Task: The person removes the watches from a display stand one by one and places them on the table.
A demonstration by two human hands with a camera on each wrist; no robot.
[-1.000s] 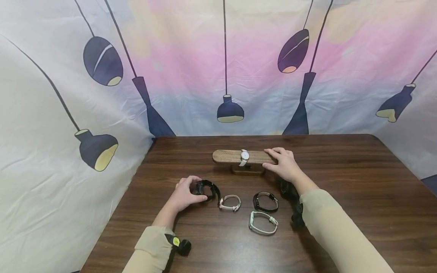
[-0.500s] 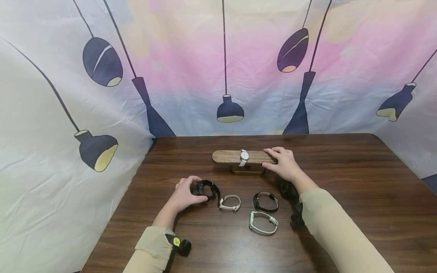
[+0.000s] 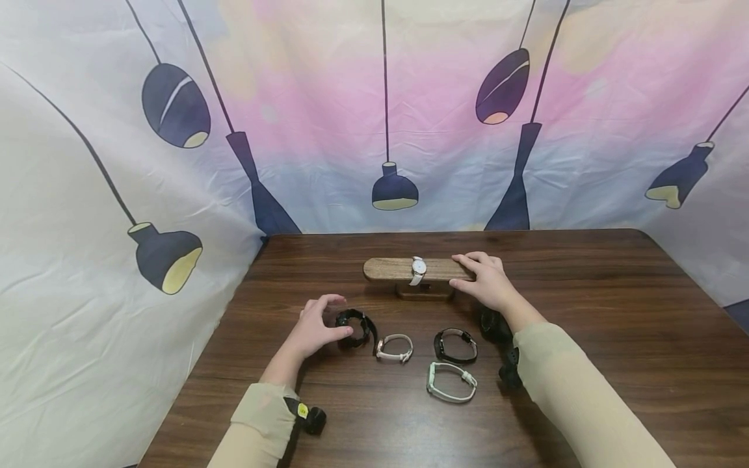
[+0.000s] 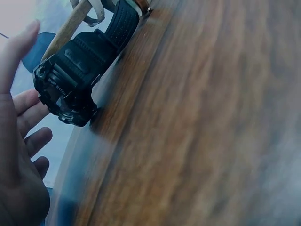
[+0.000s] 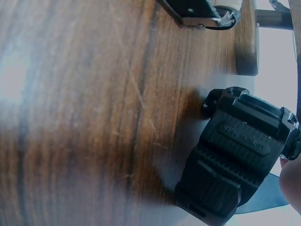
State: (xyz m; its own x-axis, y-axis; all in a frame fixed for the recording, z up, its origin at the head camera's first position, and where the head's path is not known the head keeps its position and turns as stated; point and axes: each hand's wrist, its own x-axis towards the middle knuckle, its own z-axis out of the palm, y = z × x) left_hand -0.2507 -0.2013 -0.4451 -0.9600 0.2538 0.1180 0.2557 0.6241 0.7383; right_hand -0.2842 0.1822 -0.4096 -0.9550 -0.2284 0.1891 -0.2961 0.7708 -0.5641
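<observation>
My left hand (image 3: 310,331) is held around the near side of a black sport watch (image 3: 353,327), with thumb and fingers parted. In the left wrist view, this watch (image 4: 70,82) stands on its looped strap, beside the spread fingers. At the back, a wooden watch stand (image 3: 389,268) carries a small watch (image 3: 419,267) with a white strap. My right hand (image 3: 486,281) grips the stand's right end, fingers over the far edge and thumb at the front. Another black watch (image 5: 235,150) sits below the right wrist, partly hidden by the arm in the head view.
On the dark wooden table (image 3: 363,416) lie a pale-strapped watch (image 3: 395,349) touching the sport watch's strap end, a black slim watch (image 3: 455,346) and a mint-white watch (image 3: 450,382). A curtain (image 3: 328,130) printed with lamps hangs behind.
My left hand has loosened off the black sport watch and drawn slightly back, its fingers lifting and opening. The right hand and the stand stay put.
</observation>
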